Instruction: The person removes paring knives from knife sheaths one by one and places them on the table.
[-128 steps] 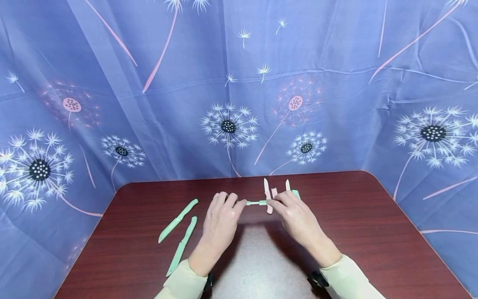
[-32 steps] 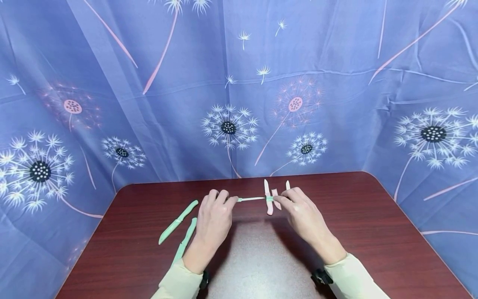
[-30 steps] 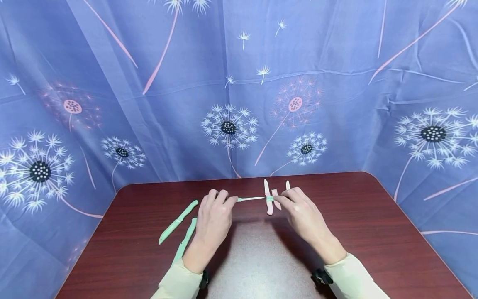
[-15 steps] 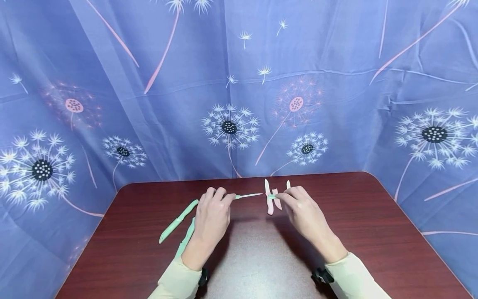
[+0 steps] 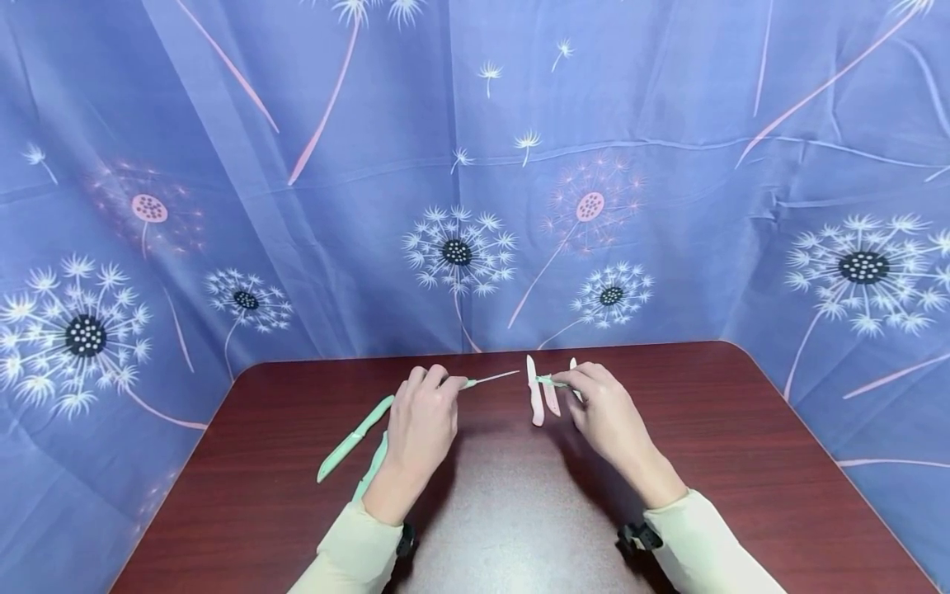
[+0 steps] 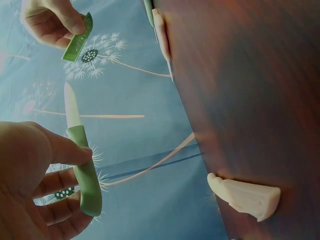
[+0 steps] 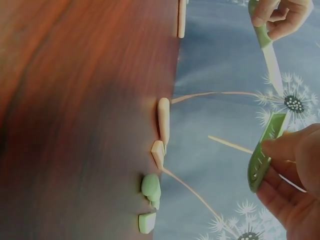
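One knife (image 6: 76, 134), pale-bladed with a curved green handle, and one slotted green sheath (image 7: 258, 162) are held above the tabletop (image 5: 742, 454), blade tip and sheath apart. I see the left hand (image 5: 425, 421) gripping the handle, blade toward the right hand (image 5: 609, 412), which pinches the sheath between thumb and fingers.

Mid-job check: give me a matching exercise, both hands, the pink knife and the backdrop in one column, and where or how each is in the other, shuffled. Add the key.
1. left hand
2. right hand
3. pink knife
4. backdrop

A. blue, printed with dandelions
B. holds the green sheath
C. lies on the table with its blade bare
D. grips the green knife by its handle

Pairs: 1-D, 2-B, 3-C, 4-A
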`<state>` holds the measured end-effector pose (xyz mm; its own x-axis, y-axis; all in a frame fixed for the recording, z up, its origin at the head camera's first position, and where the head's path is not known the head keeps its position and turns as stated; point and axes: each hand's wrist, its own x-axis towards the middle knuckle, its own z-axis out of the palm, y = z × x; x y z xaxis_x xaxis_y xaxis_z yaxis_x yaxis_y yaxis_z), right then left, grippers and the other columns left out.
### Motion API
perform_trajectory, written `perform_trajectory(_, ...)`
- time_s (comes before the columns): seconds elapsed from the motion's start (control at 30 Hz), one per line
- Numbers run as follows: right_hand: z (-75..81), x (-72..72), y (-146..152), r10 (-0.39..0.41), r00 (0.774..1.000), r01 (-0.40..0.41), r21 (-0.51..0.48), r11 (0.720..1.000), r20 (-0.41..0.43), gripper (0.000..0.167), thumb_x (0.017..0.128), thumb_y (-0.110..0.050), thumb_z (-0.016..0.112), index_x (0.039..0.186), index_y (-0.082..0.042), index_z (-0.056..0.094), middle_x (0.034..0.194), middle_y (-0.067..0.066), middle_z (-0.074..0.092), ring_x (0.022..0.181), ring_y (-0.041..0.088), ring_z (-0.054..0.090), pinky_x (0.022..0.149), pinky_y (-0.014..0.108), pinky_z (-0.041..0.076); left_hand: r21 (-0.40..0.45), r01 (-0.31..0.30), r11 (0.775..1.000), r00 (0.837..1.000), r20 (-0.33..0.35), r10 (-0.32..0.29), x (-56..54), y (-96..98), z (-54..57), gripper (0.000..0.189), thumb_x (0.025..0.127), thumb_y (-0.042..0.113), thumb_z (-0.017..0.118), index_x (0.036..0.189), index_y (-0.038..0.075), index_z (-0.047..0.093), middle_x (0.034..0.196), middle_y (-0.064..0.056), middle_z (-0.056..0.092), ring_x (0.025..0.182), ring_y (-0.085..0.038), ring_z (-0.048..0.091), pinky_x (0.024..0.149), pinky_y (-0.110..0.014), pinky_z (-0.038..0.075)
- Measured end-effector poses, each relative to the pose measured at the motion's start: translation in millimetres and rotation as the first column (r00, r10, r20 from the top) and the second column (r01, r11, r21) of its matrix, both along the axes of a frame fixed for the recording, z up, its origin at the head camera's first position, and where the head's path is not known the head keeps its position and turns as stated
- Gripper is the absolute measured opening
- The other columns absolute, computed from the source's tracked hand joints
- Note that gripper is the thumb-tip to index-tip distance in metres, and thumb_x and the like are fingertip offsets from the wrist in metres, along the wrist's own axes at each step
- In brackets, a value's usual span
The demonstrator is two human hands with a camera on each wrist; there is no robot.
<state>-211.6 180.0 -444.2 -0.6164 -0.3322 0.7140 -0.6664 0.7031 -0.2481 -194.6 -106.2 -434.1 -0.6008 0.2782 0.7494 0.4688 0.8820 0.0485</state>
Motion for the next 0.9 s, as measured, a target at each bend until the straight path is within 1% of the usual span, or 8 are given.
perform_trajectory(0.13, 1.2, -3.7, -1.1, -0.019, 0.997, 0.024, -0.064, 0.998, 0.080, 0.033, 0.081, 0.015, 0.078, 0.104, -0.008, 0.080, 0.092, 0.003, 0.070, 0.077, 0.019, 0.058, 0.065, 0.035, 0.050, 0.022, -0.003, 1.000, 0.999, 0.033, 0.002, -3.1, 1.4, 1.9, 0.024, 0.087, -0.003, 0.078, 0.104, 0.014, 0.082, 0.094, -0.004, 0.068, 0.081, -0.029, 0.059, 0.061, -0.037, 0.051)
perform_trajectory(0.3, 4.9, -8.4, -4.7, -0.028, 0.987, 0.047, -0.120, 0.992, 0.156, 0.026, 0.086, 0.010, 0.078, 0.102, -0.010, 0.081, 0.089, 0.000, 0.070, 0.071, 0.016, 0.057, 0.062, 0.031, 0.049, 0.058, -0.013, 0.998, 0.997, 0.079, 0.008, -7.6, 3.4, 2.8, 0.025, 0.085, -0.003, 0.081, 0.104, 0.014, 0.083, 0.094, -0.003, 0.069, 0.083, -0.028, 0.062, 0.067, -0.038, 0.056)
perform_trajectory(0.37, 5.5, -10.3, -6.6, -0.031, 0.983, 0.056, -0.135, 0.989, 0.180, 0.022, 0.088, 0.007, 0.080, 0.102, -0.010, 0.081, 0.089, 0.000, 0.071, 0.071, 0.014, 0.058, 0.063, 0.032, 0.051, 0.079, -0.020, 0.997, 0.995, 0.103, 0.012, -9.6, 4.6, 3.0, 0.026, 0.085, -0.003, 0.082, 0.105, 0.014, 0.083, 0.094, -0.003, 0.070, 0.084, -0.028, 0.064, 0.069, -0.038, 0.057)
perform_trajectory(0.5, 6.1, -14.0, -10.4, -0.028, 0.972, 0.069, -0.167, 0.984, 0.234, 0.018, 0.090, 0.003, 0.082, 0.103, -0.010, 0.081, 0.088, 0.000, 0.072, 0.074, 0.015, 0.064, 0.067, 0.041, 0.059, 0.130, -0.038, 0.991, 0.985, 0.170, 0.016, -13.5, 7.4, 2.2, 0.026, 0.087, -0.001, 0.082, 0.107, 0.016, 0.082, 0.096, -0.001, 0.071, 0.088, -0.026, 0.066, 0.071, -0.039, 0.060)
perform_trajectory(0.6, 7.3, -17.4, -13.1, -0.025, 0.959, 0.080, -0.186, 0.979, 0.282, 0.016, 0.091, 0.001, 0.081, 0.103, -0.009, 0.081, 0.088, 0.000, 0.073, 0.079, 0.018, 0.068, 0.072, 0.046, 0.061, 0.170, -0.055, 0.984, 0.973, 0.228, 0.015, -15.6, 9.7, 1.5, 0.025, 0.089, 0.001, 0.081, 0.108, 0.016, 0.082, 0.099, 0.000, 0.072, 0.091, -0.025, 0.067, 0.071, -0.041, 0.060)
perform_trajectory(0.7, 9.6, -21.0, -15.9, -0.027, 0.941, 0.099, -0.199, 0.975, 0.338, 0.014, 0.092, -0.002, 0.081, 0.105, -0.009, 0.081, 0.089, 0.000, 0.075, 0.083, 0.020, 0.070, 0.076, 0.045, 0.061, 0.205, -0.075, 0.976, 0.958, 0.286, 0.014, -17.9, 12.2, 2.0, 0.023, 0.090, 0.003, 0.082, 0.109, 0.016, 0.082, 0.100, 0.001, 0.072, 0.092, -0.024, 0.068, 0.071, -0.042, 0.060)
perform_trajectory(0.83, 12.6, -26.3, -19.5, -0.034, 0.904, 0.137, -0.212, 0.968, 0.427, 0.014, 0.094, -0.006, 0.080, 0.108, -0.010, 0.081, 0.090, -0.001, 0.077, 0.087, 0.020, 0.073, 0.079, 0.043, 0.060, 0.244, -0.105, 0.964, 0.930, 0.369, 0.008, -23.4, 15.2, 3.0, 0.023, 0.091, 0.008, 0.083, 0.112, 0.018, 0.082, 0.097, 0.002, 0.071, 0.088, -0.021, 0.069, 0.069, -0.042, 0.058)
perform_trajectory(0.9, 13.3, -29.4, -21.2, -0.036, 0.883, 0.155, -0.218, 0.964, 0.467, 0.014, 0.095, -0.008, 0.080, 0.108, -0.010, 0.081, 0.089, -0.001, 0.077, 0.085, 0.020, 0.072, 0.076, 0.040, 0.059, 0.270, -0.115, 0.956, 0.914, 0.406, -0.005, -26.9, 16.2, 3.3, 0.023, 0.091, 0.009, 0.083, 0.113, 0.018, 0.082, 0.095, 0.002, 0.071, 0.084, -0.020, 0.069, 0.068, -0.041, 0.057)
